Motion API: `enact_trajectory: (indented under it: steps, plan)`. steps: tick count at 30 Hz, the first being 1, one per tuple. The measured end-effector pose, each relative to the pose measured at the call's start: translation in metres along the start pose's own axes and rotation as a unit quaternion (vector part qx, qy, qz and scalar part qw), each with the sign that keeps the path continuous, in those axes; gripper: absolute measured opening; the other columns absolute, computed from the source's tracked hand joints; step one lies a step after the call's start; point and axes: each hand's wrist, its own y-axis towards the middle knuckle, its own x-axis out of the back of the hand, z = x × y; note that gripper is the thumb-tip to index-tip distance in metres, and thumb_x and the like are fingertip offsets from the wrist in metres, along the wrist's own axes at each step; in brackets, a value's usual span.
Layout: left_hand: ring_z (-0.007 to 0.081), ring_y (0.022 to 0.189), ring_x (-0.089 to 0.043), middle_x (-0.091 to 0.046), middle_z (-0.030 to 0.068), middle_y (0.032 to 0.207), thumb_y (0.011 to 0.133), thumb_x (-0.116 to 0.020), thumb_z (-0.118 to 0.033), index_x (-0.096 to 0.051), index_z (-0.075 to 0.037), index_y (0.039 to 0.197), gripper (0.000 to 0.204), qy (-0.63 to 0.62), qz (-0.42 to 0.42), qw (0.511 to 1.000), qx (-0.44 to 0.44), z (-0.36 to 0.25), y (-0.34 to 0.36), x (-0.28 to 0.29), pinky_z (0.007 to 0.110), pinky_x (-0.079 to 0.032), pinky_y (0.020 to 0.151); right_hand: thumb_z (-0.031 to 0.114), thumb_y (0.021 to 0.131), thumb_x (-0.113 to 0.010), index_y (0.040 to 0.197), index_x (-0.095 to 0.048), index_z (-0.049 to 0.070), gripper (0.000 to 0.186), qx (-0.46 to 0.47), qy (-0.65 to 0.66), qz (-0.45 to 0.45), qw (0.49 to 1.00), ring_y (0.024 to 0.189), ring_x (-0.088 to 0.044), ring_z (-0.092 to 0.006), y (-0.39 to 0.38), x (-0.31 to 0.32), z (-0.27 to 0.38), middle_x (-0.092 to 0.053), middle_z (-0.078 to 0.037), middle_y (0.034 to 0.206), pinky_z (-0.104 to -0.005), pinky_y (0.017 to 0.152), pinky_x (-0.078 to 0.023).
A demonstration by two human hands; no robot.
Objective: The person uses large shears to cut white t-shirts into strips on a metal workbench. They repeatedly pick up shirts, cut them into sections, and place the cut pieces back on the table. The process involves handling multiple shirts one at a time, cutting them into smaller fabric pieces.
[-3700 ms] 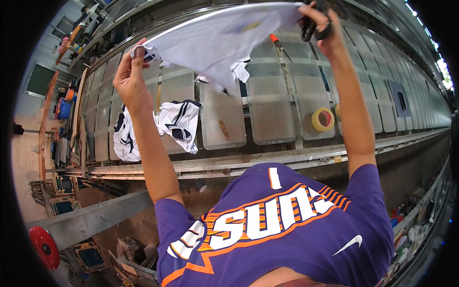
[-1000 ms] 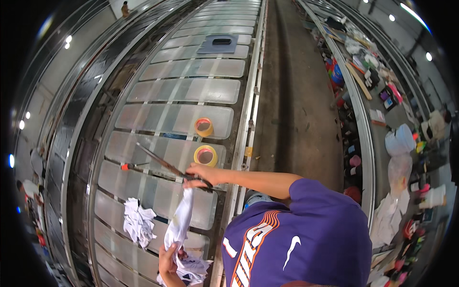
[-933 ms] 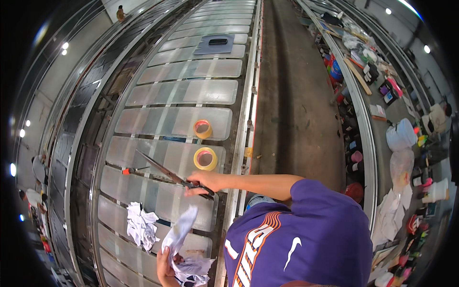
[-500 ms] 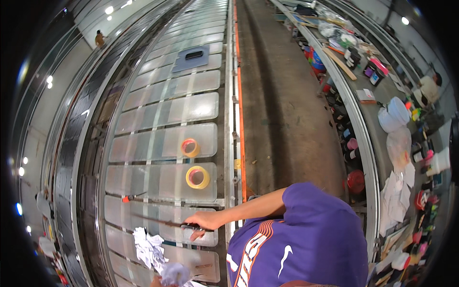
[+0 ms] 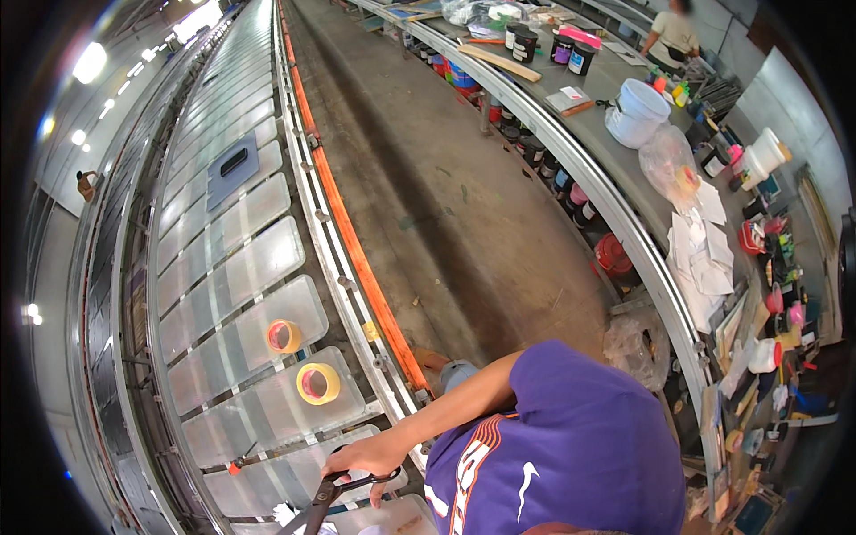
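Observation:
Near the bottom centre my right hand (image 5: 366, 459) is closed on the black handles of large scissors (image 5: 318, 504), whose blades run out of the lower edge. It is over a translucent rectangular platen (image 5: 267, 481) of the long row. A little white cloth (image 5: 285, 515) shows beneath the scissors at the edge of the picture, mostly hidden. My left hand is not in view. Two rolls of yellow tape (image 5: 317, 383) lie on platens further along, and a small tool with an orange handle (image 5: 234, 467) lies to the left.
A phone (image 5: 234, 160) rests on a grey-blue sheet up the row. An orange-edged rail (image 5: 325, 187) borders a concrete aisle (image 5: 428, 223). On the right, a bench holds buckets (image 5: 637, 114), jars, papers and clutter, with a person (image 5: 669, 36) behind it; another person (image 5: 86, 185) stands far left.
The view has swung right toward the aisle and bench. The white cloth earlier stretched between both hands has left my right hand; it and my left hand have dropped mostly out of view.

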Motion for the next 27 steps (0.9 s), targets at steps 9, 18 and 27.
enact_trajectory:
  steps: [9,18,27]
  plan:
    - [0.0265,0.098,-0.066,-0.065,0.0177,0.115,0.087,-0.065,-0.022,-0.050,0.000,0.133,0.053,-0.164,0.022,0.985,0.039,-0.016,0.005,0.035,0.037,-0.053,0.082,0.045,0.075,-0.083,0.133,-0.032,-0.001,0.090,-0.134,0.228,0.103,0.959,0.097,-0.050,-0.0261,0.013,0.002,0.024,-0.048,-0.013,0.106,-0.0372,0.086,-0.042]
    - [0.0220,0.091,-0.066,-0.064,0.0115,0.116,0.092,-0.062,-0.033,-0.053,-0.002,0.128,0.048,-0.204,-0.076,0.975,0.052,-0.006,-0.125,0.098,0.035,-0.054,0.079,0.036,0.073,-0.086,0.143,-0.030,-0.005,0.098,-0.142,0.088,0.185,0.968,0.099,-0.057,-0.0264,-0.004,-0.001,0.010,-0.055,-0.015,0.114,-0.0362,0.085,-0.050]
    - [0.0024,0.062,-0.055,-0.068,0.0043,0.087,0.092,-0.066,-0.026,-0.058,-0.002,0.112,0.032,-0.297,-0.192,0.932,-0.077,-0.027,-0.139,0.140,0.015,-0.042,0.056,0.032,0.083,-0.078,0.138,-0.032,0.009,0.076,-0.226,0.264,0.275,0.896,0.088,-0.050,-0.0152,0.002,-0.021,0.017,-0.047,-0.004,0.095,-0.0292,0.081,-0.045]
